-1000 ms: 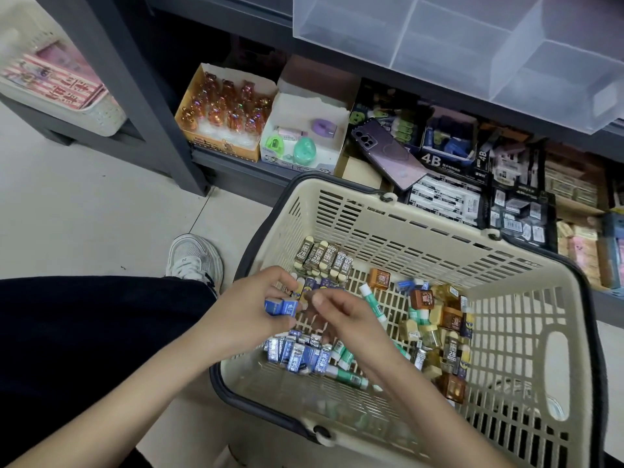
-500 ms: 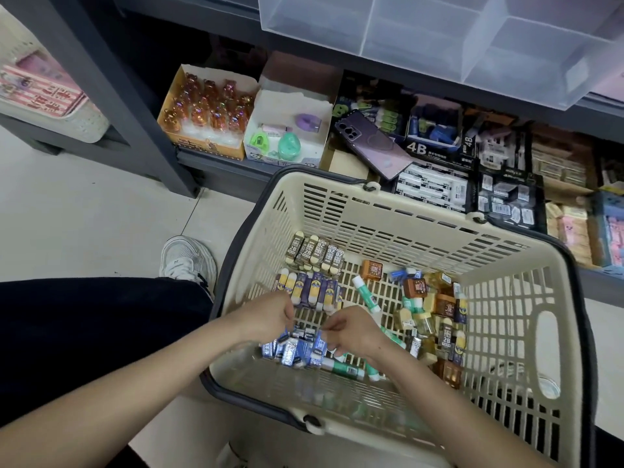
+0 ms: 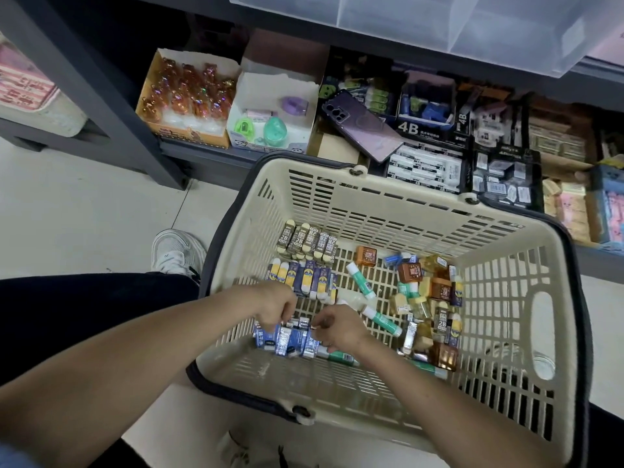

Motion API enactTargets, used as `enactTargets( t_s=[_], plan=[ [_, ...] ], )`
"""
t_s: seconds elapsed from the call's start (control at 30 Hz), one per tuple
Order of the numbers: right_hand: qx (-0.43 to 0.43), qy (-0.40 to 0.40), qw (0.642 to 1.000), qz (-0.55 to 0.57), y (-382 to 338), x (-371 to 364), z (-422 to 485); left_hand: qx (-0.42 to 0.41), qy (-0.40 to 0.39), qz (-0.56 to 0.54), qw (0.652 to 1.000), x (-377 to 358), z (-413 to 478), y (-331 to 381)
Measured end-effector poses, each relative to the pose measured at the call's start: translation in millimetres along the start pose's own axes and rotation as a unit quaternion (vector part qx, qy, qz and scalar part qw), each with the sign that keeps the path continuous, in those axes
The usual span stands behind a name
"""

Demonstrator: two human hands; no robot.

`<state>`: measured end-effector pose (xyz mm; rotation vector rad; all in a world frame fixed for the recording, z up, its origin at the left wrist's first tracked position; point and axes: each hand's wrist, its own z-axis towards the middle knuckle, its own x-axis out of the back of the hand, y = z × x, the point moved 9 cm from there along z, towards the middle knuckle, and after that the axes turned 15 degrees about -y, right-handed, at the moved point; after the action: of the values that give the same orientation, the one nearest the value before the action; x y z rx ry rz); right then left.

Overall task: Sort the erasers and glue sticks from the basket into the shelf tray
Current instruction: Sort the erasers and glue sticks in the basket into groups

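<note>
Inside the cream basket (image 3: pixel 371 211) on the floor, the left hand (image 3: pixel 275 305) reaches down, its fingers curled onto the row of blue erasers (image 3: pixel 287 341) near the front wall and pinching their upper ends. Just right of it, the right hand (image 3: pixel 339 329) has its fingers bent too, thumb and forefinger nipping the same row's right end. Farther right lie green-capped glue sticks (image 3: pixel 381 319) and a loose heap of brown and yellow erasers (image 3: pixel 432 298), with the clear shelf tray (image 3: pixel 439 25) up above.
</note>
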<state>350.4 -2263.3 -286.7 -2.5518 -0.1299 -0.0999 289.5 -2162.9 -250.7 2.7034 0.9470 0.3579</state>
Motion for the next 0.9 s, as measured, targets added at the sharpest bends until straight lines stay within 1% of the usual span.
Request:
enactTargets(
  t_s=[0.1, 0.2, 0.33, 0.43, 0.53, 0.6, 0.67, 0.77, 0.83, 0.9],
  plan=[
    [0.006, -0.018, 0.999, 0.035, 4.7, 2.3, -3.7, -0.002, 0.010, 0.016, 1.000, 0.9, 3.5, -1.9],
    [0.004, -0.019, 0.999, 0.050, 12.4, 13.3, -13.8, -0.015, 0.017, 0.005, 1.000, 3.3, 5.1, -1.1],
    [0.001, -0.016, 0.995, 0.096, 33.1, 37.4, -36.6, -0.019, 0.010, 0.006, 1.000, 1.4, 7.8, -1.6],
    [-0.008, 0.021, 0.990, 0.139, 56.4, 67.9, -61.0, -0.025, 0.016, 0.009, 1.000, 2.4, 11.2, -1.8],
    [-0.022, 0.092, 0.983, 0.157, 79.7, 98.0, -80.8, -0.038, 0.082, 0.005, 0.996, 12.2, 8.9, 4.2],
    [-0.031, 0.122, 0.983, 0.133, 93.0, 109.8, -88.0, -0.069, 0.133, -0.028, 0.988, 19.5, 13.8, 17.7],
    [-0.046, 0.125, 0.986, 0.099, 104.3, 109.6, -86.8, -0.092, 0.162, -0.046, 0.981, 20.7, 21.1, 37.7],
    [-0.057, 0.126, 0.990, 0.036, 108.8, 104.7, -79.4, -0.121, 0.169, -0.066, 0.976, 16.5, 39.5, 69.7],
    [-0.069, 0.131, 0.989, -0.027, 107.0, 105.8, -77.0, -0.142, 0.181, -0.103, 0.968, 17.2, 49.3, 86.5],
    [-0.097, 0.117, 0.983, -0.106, 107.6, 107.2, -77.0, -0.156, 0.194, -0.129, 0.960, 19.5, 57.0, 99.5]
  ],
)
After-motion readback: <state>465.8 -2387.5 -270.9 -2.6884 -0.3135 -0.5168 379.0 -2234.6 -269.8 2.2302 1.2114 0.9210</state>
